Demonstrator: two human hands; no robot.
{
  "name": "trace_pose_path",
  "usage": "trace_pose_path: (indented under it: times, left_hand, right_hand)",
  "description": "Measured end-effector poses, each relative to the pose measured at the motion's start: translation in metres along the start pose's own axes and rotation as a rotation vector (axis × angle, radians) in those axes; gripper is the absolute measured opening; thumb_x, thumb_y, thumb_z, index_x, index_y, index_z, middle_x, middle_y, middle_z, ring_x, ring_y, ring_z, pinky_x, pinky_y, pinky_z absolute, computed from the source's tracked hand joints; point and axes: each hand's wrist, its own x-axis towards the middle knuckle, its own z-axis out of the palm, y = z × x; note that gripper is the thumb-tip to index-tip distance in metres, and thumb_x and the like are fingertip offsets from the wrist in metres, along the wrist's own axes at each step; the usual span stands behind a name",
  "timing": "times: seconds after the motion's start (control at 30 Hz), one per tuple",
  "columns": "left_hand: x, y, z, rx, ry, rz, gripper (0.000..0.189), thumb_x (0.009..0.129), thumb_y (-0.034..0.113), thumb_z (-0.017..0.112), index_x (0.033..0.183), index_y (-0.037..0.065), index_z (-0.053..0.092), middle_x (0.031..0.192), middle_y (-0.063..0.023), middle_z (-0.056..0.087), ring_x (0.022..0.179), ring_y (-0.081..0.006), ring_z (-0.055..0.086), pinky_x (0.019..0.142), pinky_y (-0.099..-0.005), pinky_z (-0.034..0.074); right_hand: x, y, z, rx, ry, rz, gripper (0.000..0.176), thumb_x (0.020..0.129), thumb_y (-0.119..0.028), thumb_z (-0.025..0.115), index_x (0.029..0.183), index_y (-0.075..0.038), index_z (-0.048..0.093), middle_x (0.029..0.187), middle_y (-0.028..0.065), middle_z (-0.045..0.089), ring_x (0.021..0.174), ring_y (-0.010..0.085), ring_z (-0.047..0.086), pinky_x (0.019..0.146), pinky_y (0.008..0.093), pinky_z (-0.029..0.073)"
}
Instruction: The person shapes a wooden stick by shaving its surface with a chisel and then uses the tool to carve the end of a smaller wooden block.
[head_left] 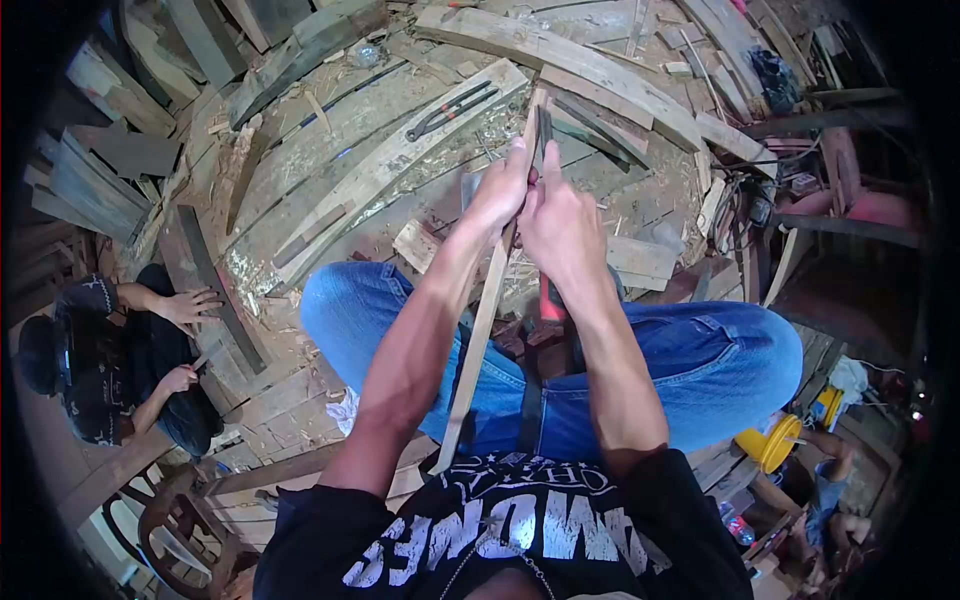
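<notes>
The long wooden strip (484, 340) is in front of you, slanting across your lap from 12 o'clock, just past your hands, down to between 6 and 7 o'clock, against your black shirt (500, 535).

Your left hand (500, 190) is closed around the strip near its upper end, thumb pointing to 12 o'clock. Your right hand (562, 225) is beside it, fingers curled around a dark narrow tool (545, 130), with one finger stretched along it; the tool lies against the strip. The two hands are touching or nearly so; the overlap hides which. A red piece (550, 300) shows below your right hand.

Your legs, in blue jeans (350, 310), are spread to either side. From your hands, orange-handled pliers (450, 110) rest at 10 to 11 o'clock on a pale plank (385, 170). Shavings lie around it on the floor.

At 8 to 9 o'clock, a person in dark clothes (95, 350) sits with one hand spread on a dark board (215, 290). Between 4 and 5 o'clock is a yellow bucket (768, 443), another person (828, 490) beside it.
</notes>
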Motion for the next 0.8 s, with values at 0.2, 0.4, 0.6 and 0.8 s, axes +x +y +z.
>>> trace_pose_path:
  times: [0.2, 0.4, 0.6, 0.8]
  left_hand:
    - [-0.008, 0.012, -0.007, 0.087, 0.015, -0.02, 0.055, 0.102, 0.047, 0.03, 0.081, 0.005, 0.059, 0.064, 0.0002, 0.049, 0.056, -0.0104, 0.046, 0.05, -0.0303, 0.037]
    - [-0.013, 0.007, 0.003, 0.041, 0.012, -0.015, 0.054, 0.102, 0.047, 0.032, 0.089, 0.004, 0.061, 0.071, -0.0011, 0.054, 0.061, -0.0096, 0.046, 0.053, -0.028, 0.039]
    - [-0.006, -0.004, -0.003, 0.031, 0.007, 0.006, 0.067, 0.101, 0.051, 0.029, 0.087, -0.005, 0.064, 0.072, -0.0089, 0.061, 0.066, -0.0153, 0.057, 0.061, -0.0333, 0.046]
    - [-0.003, -0.001, -0.006, 0.074, -0.033, -0.01, 0.06, 0.101, 0.047, 0.03, 0.084, 0.0, 0.062, 0.073, -0.0055, 0.06, 0.063, -0.0133, 0.055, 0.058, -0.0316, 0.045]
  right_hand:
    - [-0.003, 0.0, 0.005, 0.038, -0.044, -0.015, 0.051, 0.087, -0.013, 0.05, 0.135, 0.005, 0.044, 0.075, 0.0303, 0.063, 0.071, 0.0439, 0.065, 0.071, 0.0517, 0.052]
    - [-0.009, -0.002, 0.001, 0.07, 0.001, -0.006, 0.052, 0.085, -0.011, 0.051, 0.133, 0.008, 0.044, 0.072, 0.0299, 0.062, 0.07, 0.0445, 0.065, 0.068, 0.0511, 0.052]
    - [-0.009, 0.001, 0.009, -0.032, 0.023, -0.075, 0.05, 0.09, -0.019, 0.048, 0.132, 0.008, 0.044, 0.071, 0.0308, 0.063, 0.072, 0.0455, 0.065, 0.067, 0.0509, 0.053]
    - [0.012, -0.002, -0.003, 0.036, -0.01, 0.024, 0.052, 0.085, -0.013, 0.051, 0.132, 0.009, 0.046, 0.079, 0.0314, 0.063, 0.078, 0.0441, 0.065, 0.076, 0.051, 0.051]
